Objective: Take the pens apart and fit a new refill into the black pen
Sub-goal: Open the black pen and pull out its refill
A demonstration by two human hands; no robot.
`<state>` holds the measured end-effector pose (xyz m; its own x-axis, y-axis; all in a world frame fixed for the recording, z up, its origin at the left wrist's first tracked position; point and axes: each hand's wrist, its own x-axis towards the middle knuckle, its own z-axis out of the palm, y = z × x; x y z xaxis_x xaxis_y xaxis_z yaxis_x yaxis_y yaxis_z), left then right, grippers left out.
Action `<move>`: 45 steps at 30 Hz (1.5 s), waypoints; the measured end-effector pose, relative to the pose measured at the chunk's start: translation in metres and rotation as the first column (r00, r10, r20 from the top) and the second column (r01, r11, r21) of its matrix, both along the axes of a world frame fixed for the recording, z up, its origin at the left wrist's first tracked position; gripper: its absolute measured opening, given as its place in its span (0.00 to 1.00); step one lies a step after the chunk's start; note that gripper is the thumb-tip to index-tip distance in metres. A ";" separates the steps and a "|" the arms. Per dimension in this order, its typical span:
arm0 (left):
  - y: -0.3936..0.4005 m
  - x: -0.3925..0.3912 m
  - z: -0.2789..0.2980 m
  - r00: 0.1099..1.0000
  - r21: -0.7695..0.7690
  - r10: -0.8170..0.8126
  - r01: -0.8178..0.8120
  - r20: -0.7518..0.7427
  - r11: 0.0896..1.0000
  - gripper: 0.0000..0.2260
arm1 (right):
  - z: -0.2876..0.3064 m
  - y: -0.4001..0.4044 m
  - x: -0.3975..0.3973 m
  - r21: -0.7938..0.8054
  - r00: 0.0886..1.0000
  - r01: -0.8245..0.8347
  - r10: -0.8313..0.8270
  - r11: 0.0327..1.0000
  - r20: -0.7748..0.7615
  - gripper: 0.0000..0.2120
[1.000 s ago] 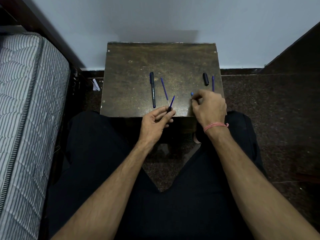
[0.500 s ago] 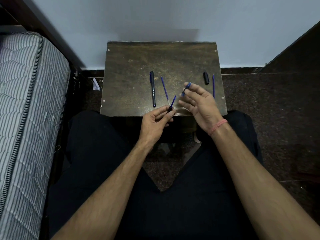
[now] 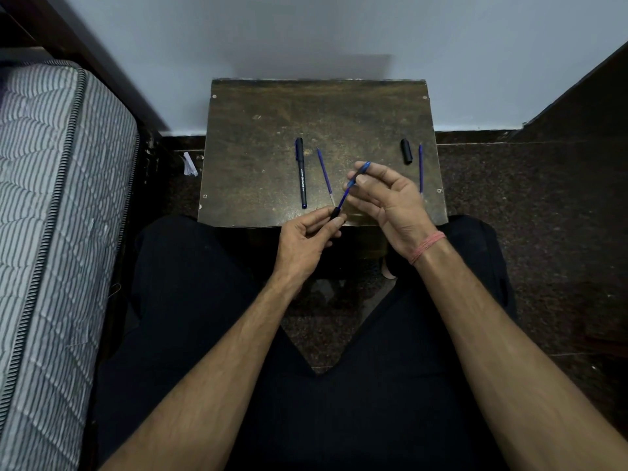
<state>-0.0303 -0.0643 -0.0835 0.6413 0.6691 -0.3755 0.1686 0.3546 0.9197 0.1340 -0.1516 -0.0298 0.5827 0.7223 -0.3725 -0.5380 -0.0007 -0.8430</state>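
My left hand (image 3: 307, 232) grips a black pen barrel (image 3: 335, 211) at the table's near edge, with a blue refill (image 3: 344, 198) sticking up out of it. My right hand (image 3: 387, 195) pinches a small blue tip piece (image 3: 362, 171) between thumb and forefinger, right at the top of that refill. A capped black pen (image 3: 301, 173) lies on the small wooden table (image 3: 272, 130). Beside it lies a loose blue refill (image 3: 325, 175). A black cap (image 3: 406, 151) and another blue refill (image 3: 420, 164) lie at the table's right side.
A striped mattress (image 3: 51, 232) runs along the left. The table stands against a pale wall, with dark speckled floor (image 3: 530, 198) around it. A scrap of white paper (image 3: 189, 164) lies on the floor left of the table. My legs fill the foreground.
My right hand picked the small blue piece off the table, lifted it and brought it left to the top of the refill held in my left hand. My left hand stayed put.
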 end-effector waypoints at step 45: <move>0.000 -0.002 0.001 1.000 0.026 -0.026 0.026 -0.004 0.999 0.14 | -0.007 0.000 -0.004 -0.210 0.913 -0.112 0.184 0.971 0.364 0.15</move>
